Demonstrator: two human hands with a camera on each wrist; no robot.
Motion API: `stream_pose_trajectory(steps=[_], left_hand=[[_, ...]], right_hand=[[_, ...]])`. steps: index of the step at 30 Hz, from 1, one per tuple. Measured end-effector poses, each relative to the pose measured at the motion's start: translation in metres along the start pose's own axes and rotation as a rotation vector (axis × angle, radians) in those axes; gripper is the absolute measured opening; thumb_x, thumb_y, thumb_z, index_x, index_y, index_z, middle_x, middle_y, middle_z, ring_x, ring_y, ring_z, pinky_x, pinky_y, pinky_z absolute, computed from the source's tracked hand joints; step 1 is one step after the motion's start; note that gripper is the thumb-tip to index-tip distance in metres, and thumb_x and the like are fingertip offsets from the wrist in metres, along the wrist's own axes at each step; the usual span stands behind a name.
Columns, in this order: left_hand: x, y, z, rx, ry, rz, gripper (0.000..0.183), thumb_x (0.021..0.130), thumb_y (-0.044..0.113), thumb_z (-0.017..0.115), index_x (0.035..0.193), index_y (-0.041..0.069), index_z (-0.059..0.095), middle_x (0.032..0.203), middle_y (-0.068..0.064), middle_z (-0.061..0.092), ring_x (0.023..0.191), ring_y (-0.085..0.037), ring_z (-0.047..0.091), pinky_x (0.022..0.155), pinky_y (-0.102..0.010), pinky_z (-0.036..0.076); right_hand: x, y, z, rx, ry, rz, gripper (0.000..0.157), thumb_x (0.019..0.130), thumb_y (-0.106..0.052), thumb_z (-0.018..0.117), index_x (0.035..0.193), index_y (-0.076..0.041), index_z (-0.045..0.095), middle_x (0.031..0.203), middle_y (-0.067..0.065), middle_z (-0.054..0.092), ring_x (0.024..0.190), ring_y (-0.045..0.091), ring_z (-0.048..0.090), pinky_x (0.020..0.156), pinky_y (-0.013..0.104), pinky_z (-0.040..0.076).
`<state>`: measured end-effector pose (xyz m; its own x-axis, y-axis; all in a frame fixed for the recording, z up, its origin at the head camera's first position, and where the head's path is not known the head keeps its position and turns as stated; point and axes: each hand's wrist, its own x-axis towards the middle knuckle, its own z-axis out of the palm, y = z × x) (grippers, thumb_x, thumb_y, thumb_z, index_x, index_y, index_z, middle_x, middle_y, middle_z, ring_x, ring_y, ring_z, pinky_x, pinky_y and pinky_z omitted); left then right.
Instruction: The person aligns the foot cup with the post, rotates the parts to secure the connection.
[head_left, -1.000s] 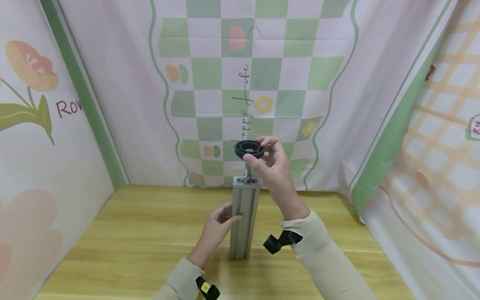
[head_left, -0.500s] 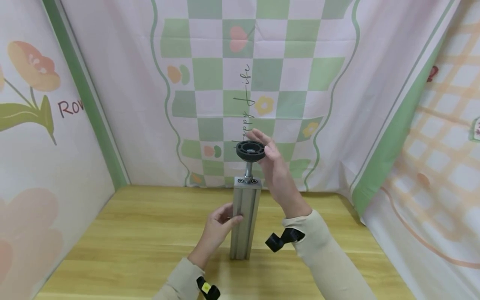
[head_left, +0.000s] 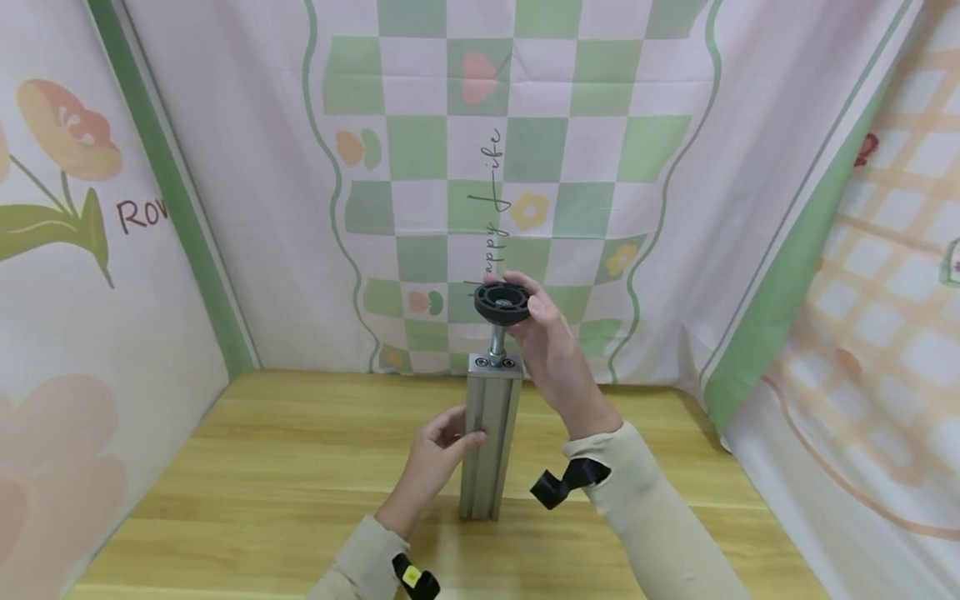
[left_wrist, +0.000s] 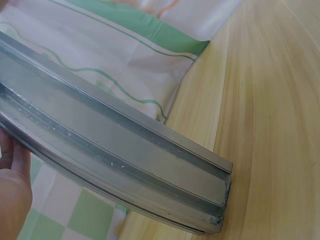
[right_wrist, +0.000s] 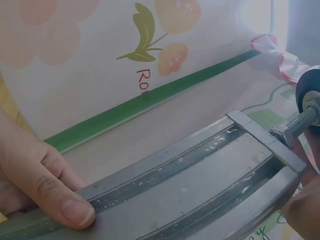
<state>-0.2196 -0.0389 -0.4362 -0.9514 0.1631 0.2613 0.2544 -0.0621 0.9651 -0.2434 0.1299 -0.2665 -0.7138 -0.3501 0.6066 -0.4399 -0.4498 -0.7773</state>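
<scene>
An aluminium profile (head_left: 491, 450) with grooved sides stands upright on the wooden table. Its top carries a metal end plate (head_left: 480, 368) with two screws. From that plate rises the threaded rod (head_left: 497, 340) of a levelling foot, with a nut (right_wrist: 284, 135) low on it. The foot's round black base (head_left: 501, 317) faces up. My left hand (head_left: 433, 457) grips the profile around its middle, thumb (right_wrist: 77, 212) on the near face. My right hand (head_left: 551, 358) holds the right side of the black base, thumb at the rim and fingers behind, partly hidden.
The wooden table (head_left: 300, 467) ends at a patterned cloth (head_left: 420, 150) behind the profile. More cloth hangs on the left (head_left: 67, 333) and right (head_left: 847, 367). A black wrist mount (head_left: 570, 482) sits on the right sleeve, another (head_left: 416, 577) on the left.
My right hand loosened from its thumb-over-rim hold, straightened its fingers beside the black base, then closed on its right side again. The left hand and profile stayed put.
</scene>
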Motion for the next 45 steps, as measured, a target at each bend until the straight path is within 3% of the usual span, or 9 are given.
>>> stream_pose_trajectory(steps=[6,11,19,24,31,37,41,45], left_hand=[[0.0,0.0,0.0,0.009,0.001,0.001,0.043,0.089,0.024,0.078,0.128,0.009,0.066,0.107,-0.009,0.067,0.097,-0.021,0.061,0.081,-0.027,0.054],[0.0,-0.001,-0.001,0.003,0.0,0.004,0.043,0.09,0.024,0.078,0.129,0.01,0.065,0.107,-0.009,0.067,0.097,-0.022,0.061,0.081,-0.027,0.054],[0.0,-0.001,0.0,-0.018,-0.009,0.025,0.043,0.091,0.022,0.077,0.129,0.008,0.065,0.108,-0.008,0.068,0.099,-0.021,0.062,0.084,-0.028,0.054],[0.0,-0.001,0.0,-0.015,-0.011,0.024,0.042,0.09,0.02,0.077,0.129,0.008,0.065,0.108,-0.009,0.068,0.099,-0.021,0.062,0.083,-0.028,0.054],[-0.001,0.0,-0.001,-0.022,-0.01,0.016,0.043,0.091,0.022,0.076,0.13,0.008,0.064,0.112,-0.009,0.067,0.101,-0.021,0.062,0.085,-0.028,0.053],[-0.001,-0.001,-0.001,-0.021,-0.01,0.012,0.042,0.091,0.021,0.076,0.13,0.009,0.065,0.112,-0.01,0.067,0.101,-0.022,0.061,0.084,-0.027,0.053],[-0.001,-0.001,-0.001,-0.014,-0.01,0.014,0.042,0.091,0.022,0.077,0.13,0.01,0.065,0.111,-0.01,0.067,0.101,-0.022,0.061,0.083,-0.027,0.053],[-0.001,-0.001,-0.001,-0.01,-0.014,0.02,0.043,0.09,0.022,0.077,0.129,0.009,0.065,0.11,-0.009,0.067,0.1,-0.022,0.062,0.083,-0.027,0.054]], right_hand=[[-0.002,0.004,0.002,-0.012,0.056,-0.035,0.031,0.1,-0.024,0.044,0.129,-0.015,0.05,0.148,0.022,0.043,0.133,0.032,0.045,0.11,0.041,0.032],[-0.003,0.007,0.004,-0.075,0.085,-0.06,0.027,0.099,-0.02,0.042,0.124,-0.016,0.05,0.144,0.014,0.05,0.133,0.032,0.045,0.111,0.042,0.032],[-0.009,0.008,0.013,-0.138,0.19,-0.11,0.023,0.099,-0.018,0.051,0.122,-0.02,0.05,0.143,0.016,0.047,0.128,0.03,0.046,0.107,0.037,0.038],[-0.01,0.006,0.017,-0.165,0.246,-0.096,0.022,0.096,-0.018,0.06,0.116,-0.021,0.052,0.139,0.011,0.048,0.126,0.029,0.047,0.104,0.037,0.041],[-0.008,0.001,0.023,-0.184,0.297,-0.069,0.029,0.092,-0.019,0.073,0.11,-0.02,0.051,0.133,0.01,0.048,0.103,0.026,0.055,0.085,0.028,0.052],[-0.005,0.0,0.024,-0.271,0.327,-0.053,0.04,0.088,-0.013,0.076,0.116,-0.018,0.049,0.122,0.009,0.049,0.1,0.025,0.052,0.076,0.027,0.053],[-0.006,0.002,0.022,-0.303,0.296,-0.088,0.054,0.087,-0.026,0.079,0.128,-0.015,0.045,0.131,0.009,0.045,0.111,0.028,0.05,0.086,0.032,0.05],[-0.004,0.003,0.017,-0.262,0.21,-0.114,0.06,0.098,-0.04,0.057,0.145,-0.009,0.035,0.149,0.009,0.036,0.132,0.026,0.042,0.111,0.041,0.032]])
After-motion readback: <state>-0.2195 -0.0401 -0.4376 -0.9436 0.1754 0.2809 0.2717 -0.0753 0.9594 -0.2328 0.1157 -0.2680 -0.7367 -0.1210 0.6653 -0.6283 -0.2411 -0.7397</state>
